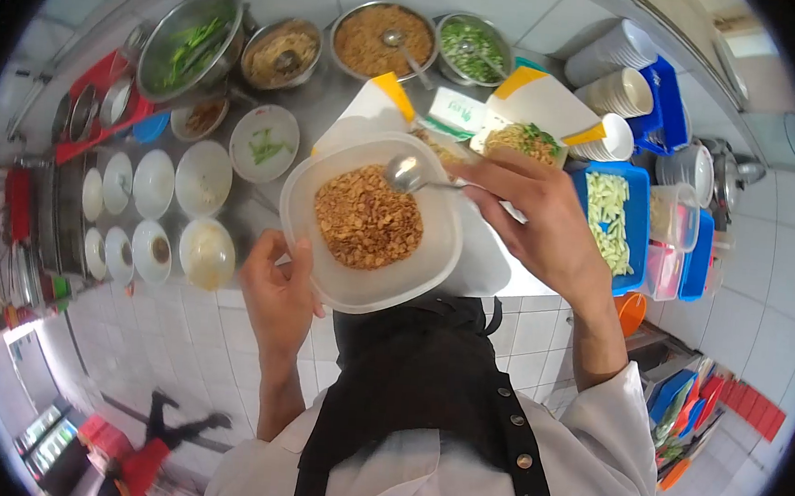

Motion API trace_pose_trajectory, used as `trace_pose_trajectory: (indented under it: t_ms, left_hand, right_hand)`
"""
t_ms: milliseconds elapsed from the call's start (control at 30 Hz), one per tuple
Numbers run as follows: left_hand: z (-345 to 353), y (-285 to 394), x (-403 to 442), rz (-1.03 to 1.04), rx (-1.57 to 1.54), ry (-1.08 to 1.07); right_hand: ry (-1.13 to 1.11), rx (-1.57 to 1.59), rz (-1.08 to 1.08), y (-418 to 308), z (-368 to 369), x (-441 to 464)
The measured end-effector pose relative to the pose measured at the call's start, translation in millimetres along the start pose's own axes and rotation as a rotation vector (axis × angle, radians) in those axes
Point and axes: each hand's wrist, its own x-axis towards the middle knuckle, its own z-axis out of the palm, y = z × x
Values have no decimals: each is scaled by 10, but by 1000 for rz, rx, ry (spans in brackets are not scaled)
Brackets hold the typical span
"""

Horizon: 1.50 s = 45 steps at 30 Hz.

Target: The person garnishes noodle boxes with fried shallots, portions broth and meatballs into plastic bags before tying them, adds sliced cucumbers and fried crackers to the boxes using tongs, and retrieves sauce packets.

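My left hand [281, 288] grips the near left rim of a translucent plastic container [433, 267]. Brown crispy flakes, perhaps fried garlic or shallots [368, 220], cover the container's bottom. In my right hand [536, 216] is a metal spoon [410, 172], its bowl over the container's far right part, above the flakes. Just beyond my right hand, an open takeaway box [546, 106] holds noodles with chopped greens [525, 142]. A second open box [362, 117] sits behind the container, which hides most of it. Between the boxes lies a white packet with green writing [458, 110].
Along the back stand metal bowls of leafy greens [190, 49], brown minced food [383, 40] and chopped scallions [473, 49]. Several white bowls [204, 177] line the left. At right are a blue tray of cut vegetables [609, 221] and stacked cups [618, 90]. Another person [148, 456] is at lower left.
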Motion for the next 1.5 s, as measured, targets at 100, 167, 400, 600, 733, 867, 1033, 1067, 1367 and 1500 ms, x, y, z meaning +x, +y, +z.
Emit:
trace_pose_trajectory:
  t_ms: [100,167,400,600,733,867,1033,1067,1367,1500]
  left_hand:
    - [228,194,258,94,5,-80]
    - [439,469,474,178,-14,-145]
    - [1729,1135,1554,395,-125,-462]
    - [2814,992,2413,469,72,-582]
    - [3277,656,2959,437,150,-672]
    - [3581,468,3120,337,168,-768]
    - [3767,249,3281,211,320,-759]
    - [3789,187,3297,221,300,-726]
    - [3184,272,2693,539,506,-145]
    - [3091,164,1633,822,410,130]
  right_hand:
    - [210,-44,142,102,-200,57]
    - [341,49,301,160,-372,-7]
    - [665,243,640,907,-605,-1035]
    - [548,202,828,654,28,-1904]
    - [488,246,966,440,397,-2404]
    - [432,335,1131,490,1015,-3321]
    - [169,409,1445,522,1542,-4524]
    - [182,473,1521,529,1474,-4646]
    - [990,-236,1206,2390,-930,-5444]
    - [965,-201,1157,3500,-2043,-5526]
